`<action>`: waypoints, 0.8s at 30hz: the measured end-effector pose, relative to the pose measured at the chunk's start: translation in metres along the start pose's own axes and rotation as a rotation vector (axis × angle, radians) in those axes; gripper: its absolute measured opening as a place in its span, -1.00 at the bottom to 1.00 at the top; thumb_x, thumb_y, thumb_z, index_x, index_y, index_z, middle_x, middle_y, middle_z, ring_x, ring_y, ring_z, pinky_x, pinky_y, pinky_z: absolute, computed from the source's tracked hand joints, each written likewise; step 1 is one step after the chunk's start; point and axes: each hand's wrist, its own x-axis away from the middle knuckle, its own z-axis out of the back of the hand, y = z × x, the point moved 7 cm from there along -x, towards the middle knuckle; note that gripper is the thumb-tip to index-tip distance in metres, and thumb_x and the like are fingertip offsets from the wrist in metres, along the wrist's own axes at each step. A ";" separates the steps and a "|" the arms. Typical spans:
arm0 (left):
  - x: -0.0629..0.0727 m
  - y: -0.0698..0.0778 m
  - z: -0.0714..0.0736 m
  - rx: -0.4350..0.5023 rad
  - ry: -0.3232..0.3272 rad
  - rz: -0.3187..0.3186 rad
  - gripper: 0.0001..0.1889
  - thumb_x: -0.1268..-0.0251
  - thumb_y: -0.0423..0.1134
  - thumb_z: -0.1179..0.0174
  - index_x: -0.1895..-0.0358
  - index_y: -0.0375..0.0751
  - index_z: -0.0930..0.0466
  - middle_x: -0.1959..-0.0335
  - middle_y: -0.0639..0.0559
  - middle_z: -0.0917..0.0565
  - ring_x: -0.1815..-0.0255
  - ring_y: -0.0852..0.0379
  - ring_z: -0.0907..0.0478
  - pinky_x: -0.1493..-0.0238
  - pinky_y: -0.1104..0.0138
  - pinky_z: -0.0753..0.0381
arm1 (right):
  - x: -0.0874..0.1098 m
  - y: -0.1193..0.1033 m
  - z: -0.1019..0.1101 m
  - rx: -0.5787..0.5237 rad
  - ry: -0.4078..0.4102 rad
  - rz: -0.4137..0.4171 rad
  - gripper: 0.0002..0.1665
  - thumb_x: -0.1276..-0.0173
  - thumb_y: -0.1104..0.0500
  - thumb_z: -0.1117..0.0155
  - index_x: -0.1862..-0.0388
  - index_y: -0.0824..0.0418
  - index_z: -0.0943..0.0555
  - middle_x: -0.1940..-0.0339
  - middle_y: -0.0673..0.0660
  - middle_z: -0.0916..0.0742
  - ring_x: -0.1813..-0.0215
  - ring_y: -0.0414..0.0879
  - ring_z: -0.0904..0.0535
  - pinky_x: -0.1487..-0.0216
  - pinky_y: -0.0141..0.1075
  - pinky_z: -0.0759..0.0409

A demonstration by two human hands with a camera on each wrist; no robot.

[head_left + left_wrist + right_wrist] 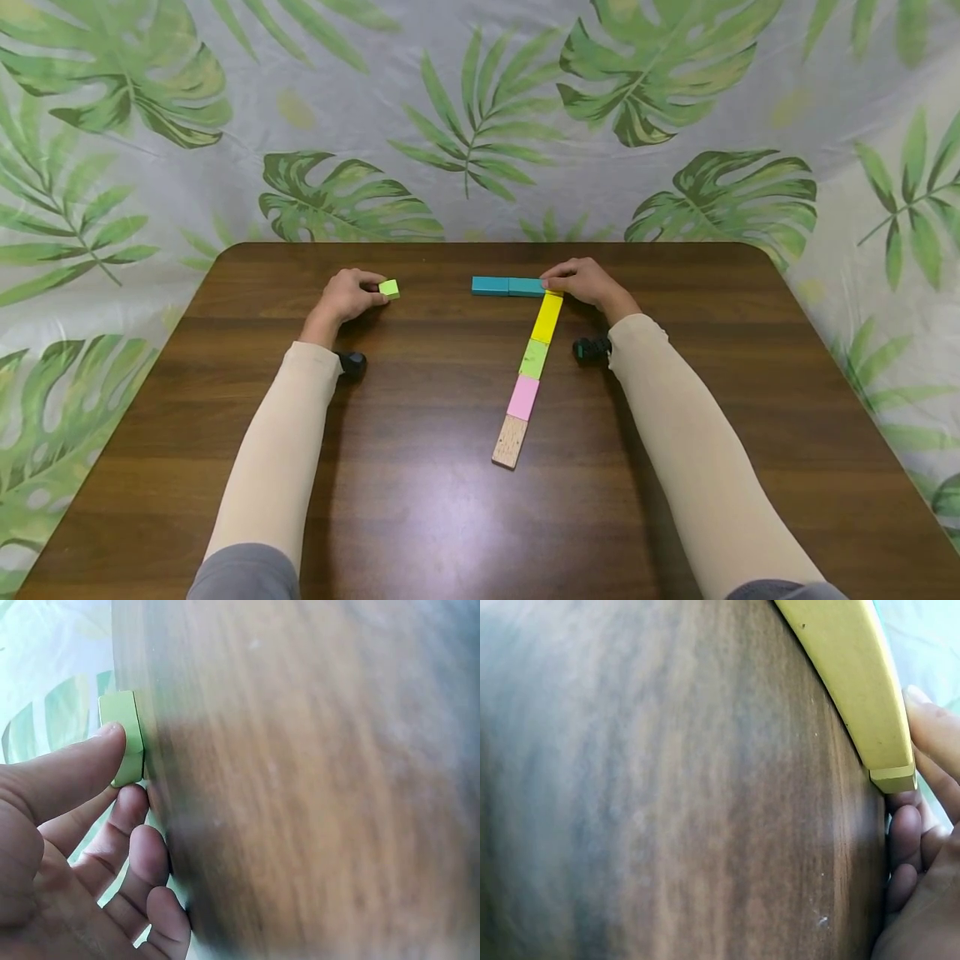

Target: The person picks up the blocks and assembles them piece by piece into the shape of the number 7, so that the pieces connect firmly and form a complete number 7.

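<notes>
My left hand (351,293) pinches a small light green block (389,289) between thumb and fingertips, at the back left of the table. In the left wrist view the thumb presses on this green block (120,735), and the other fingers curl below it. My right hand (588,282) grips the far end of a yellow block (547,318), where it meets a teal block (527,287). The fingers partly hide that corner. From the right wrist view, the yellow block (855,682) has its end beside the right hand's fingers (904,829).
A second teal block (491,286) lies end to end with the first. Below the yellow block, a green block (534,358), a pink block (522,397) and a plain wooden block (510,442) continue the slanted row. A leaf-patterned cloth (480,125) hangs behind the brown table (420,400).
</notes>
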 end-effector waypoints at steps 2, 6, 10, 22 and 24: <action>0.000 0.000 0.000 0.010 -0.001 0.009 -0.47 -0.41 -0.18 -0.20 -0.41 -0.15 -0.42 -0.33 -0.27 -0.45 -0.25 -0.23 -0.39 -0.27 -0.03 -0.40 | 0.000 -0.001 0.000 -0.001 -0.004 0.000 -0.57 -0.50 0.02 -0.18 -0.23 0.19 -0.63 -0.47 0.25 -0.41 -0.47 0.21 -0.26 -0.45 0.11 -0.31; -0.001 0.000 0.000 0.020 -0.006 0.008 -0.46 -0.41 -0.18 -0.20 -0.42 -0.15 -0.41 -0.39 -0.28 -0.40 -0.34 -0.27 -0.34 -0.35 -0.08 -0.35 | 0.001 -0.002 -0.001 0.005 -0.008 0.005 -0.56 -0.50 0.01 -0.18 -0.23 0.19 -0.62 -0.46 0.27 -0.42 -0.45 0.22 -0.29 -0.45 0.11 -0.32; -0.003 -0.002 -0.001 0.035 -0.001 0.004 -0.48 -0.41 -0.19 -0.21 -0.40 -0.17 -0.42 -0.32 -0.26 -0.45 -0.27 -0.24 -0.37 -0.33 -0.06 -0.36 | 0.001 -0.002 -0.001 0.012 -0.002 0.008 -0.56 -0.50 0.00 -0.16 -0.24 0.18 -0.62 -0.46 0.27 -0.42 -0.44 0.22 -0.30 -0.45 0.10 -0.33; -0.002 0.000 -0.002 0.065 0.005 0.012 -0.52 -0.40 -0.20 -0.22 -0.35 -0.18 -0.48 -0.26 -0.24 -0.50 -0.22 -0.21 -0.39 -0.31 -0.05 -0.36 | 0.001 0.000 0.000 0.000 0.006 -0.006 -0.56 -0.49 0.01 -0.18 -0.24 0.18 -0.63 -0.46 0.25 -0.42 -0.46 0.20 -0.28 -0.44 0.08 -0.34; -0.002 0.000 -0.002 0.068 0.004 0.014 -0.52 -0.39 -0.20 -0.22 -0.35 -0.18 -0.48 -0.27 -0.23 -0.50 -0.23 -0.21 -0.39 -0.31 -0.04 -0.36 | 0.002 0.001 0.000 0.010 0.001 0.000 -0.55 -0.50 0.00 -0.17 -0.24 0.18 -0.62 -0.47 0.28 -0.42 -0.45 0.22 -0.28 -0.44 0.09 -0.33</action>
